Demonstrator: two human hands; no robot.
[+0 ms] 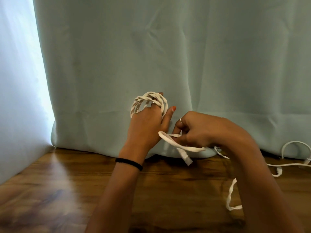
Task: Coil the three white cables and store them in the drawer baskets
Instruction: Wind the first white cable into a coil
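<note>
A flat white cable is partly wound into a coil (148,102) of several loops around the fingers of my left hand (148,123), which is raised in front of the curtain. My right hand (195,130) pinches the loose stretch of the same cable (183,147) just right of the left hand; its end hangs down below the fingers. More white cable (230,195) trails over the wooden floor under my right forearm, and another looped piece (292,148) lies at the far right by the curtain hem. No drawer or basket is in view.
A pale green curtain (168,56) hangs straight ahead down to the wooden floor (50,190). A sheer white curtain (18,81) covers the left side, with bright light behind it.
</note>
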